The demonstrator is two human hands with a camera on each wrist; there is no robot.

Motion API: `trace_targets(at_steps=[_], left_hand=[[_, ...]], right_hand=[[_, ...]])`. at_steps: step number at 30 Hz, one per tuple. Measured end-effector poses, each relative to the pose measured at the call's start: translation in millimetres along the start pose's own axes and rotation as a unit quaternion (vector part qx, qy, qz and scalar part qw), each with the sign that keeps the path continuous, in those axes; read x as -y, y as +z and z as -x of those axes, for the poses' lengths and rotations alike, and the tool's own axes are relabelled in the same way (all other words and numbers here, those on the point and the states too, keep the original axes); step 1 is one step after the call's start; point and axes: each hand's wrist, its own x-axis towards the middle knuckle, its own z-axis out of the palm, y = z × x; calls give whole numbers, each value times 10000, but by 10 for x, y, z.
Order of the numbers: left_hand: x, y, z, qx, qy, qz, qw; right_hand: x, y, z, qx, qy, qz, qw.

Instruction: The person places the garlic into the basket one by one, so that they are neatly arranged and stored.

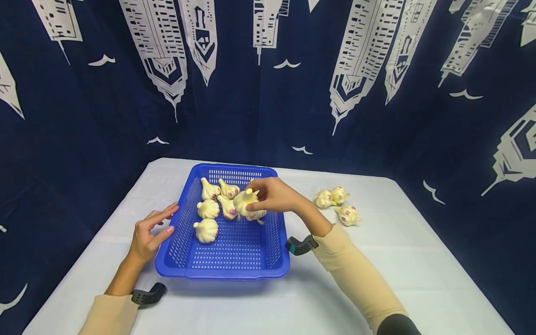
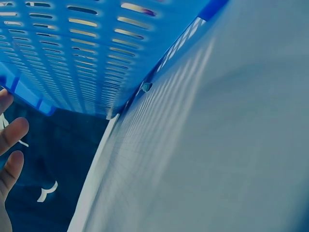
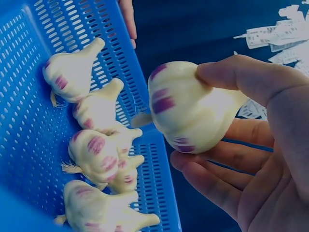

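A blue perforated plastic basket (image 1: 222,274) stands on the table with several garlic bulbs (image 1: 208,209) inside, mostly toward its back and left. Above the bulbs at the basket's right side, my right hand (image 1: 276,194) holds a garlic bulb (image 3: 186,108) between thumb and fingers. The right wrist view shows this bulb raised clear of the others, its purple patches toward the camera. At the basket's left rim, my left hand (image 1: 147,235) lies with extended fingers, the fingertips at or touching the edge; contact is hard to tell. Only some left fingertips (image 2: 13,133) appear in the left wrist view.
Three more garlic bulbs (image 1: 346,216) lie grouped on the white-covered table (image 1: 389,260), right of the basket. A dark blue curtain (image 1: 255,121) with white building prints hangs behind the table and along its sides.
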Motion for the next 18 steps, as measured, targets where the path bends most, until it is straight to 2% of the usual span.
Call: trace_targets(at_steps=[7, 11, 18], left_hand=[[-6, 16, -4, -149, 53, 30, 9999], [-15, 0, 2, -95, 9, -29, 10000], [-19, 8, 1, -142, -25, -20, 9999]], right_hand=[[35, 99, -179, 691, 113, 227, 9973], [66, 172, -269, 1114, 68, 348, 9931], [118, 283, -366, 1436, 92, 749, 9868]])
